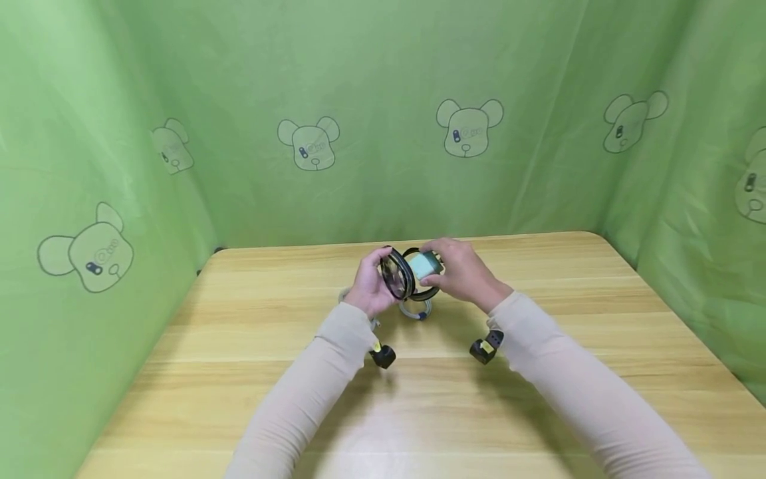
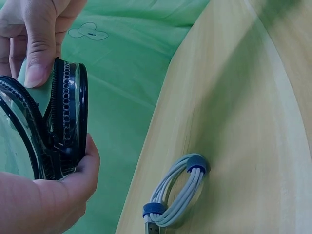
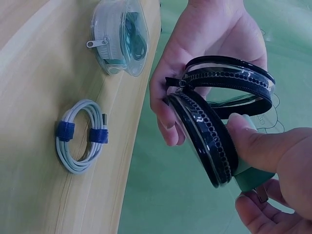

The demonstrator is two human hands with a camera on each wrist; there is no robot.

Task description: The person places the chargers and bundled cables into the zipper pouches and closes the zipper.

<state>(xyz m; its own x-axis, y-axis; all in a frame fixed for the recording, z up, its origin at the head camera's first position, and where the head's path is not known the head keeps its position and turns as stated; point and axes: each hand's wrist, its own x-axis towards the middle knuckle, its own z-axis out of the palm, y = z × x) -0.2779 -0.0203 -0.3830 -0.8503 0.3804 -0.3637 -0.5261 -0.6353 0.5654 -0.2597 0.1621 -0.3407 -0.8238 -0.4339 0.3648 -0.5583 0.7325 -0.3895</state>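
Observation:
My left hand point(image 1: 369, 286) grips a round clear zip case point(image 3: 207, 139) with black trim, its two halves spread apart. The thumb and fingers of my right hand point(image 1: 465, 274) pinch a charger plug point(image 3: 251, 179), pale on one part and dark green on the other, with a metal prong showing. In the right wrist view the plug sits at the case's opening, partly hidden by the black-rimmed half and my thumb. Both hands are raised above the table. Below them lies a coiled light grey cable point(image 3: 67, 156) held by two blue straps.
A second round clear case point(image 3: 111, 46) with a white zip stands on the table, teal contents inside; my left hand mostly hides it in the head view. The wooden table point(image 1: 269, 319) meets green curtains point(image 1: 383, 186) at the back and sides.

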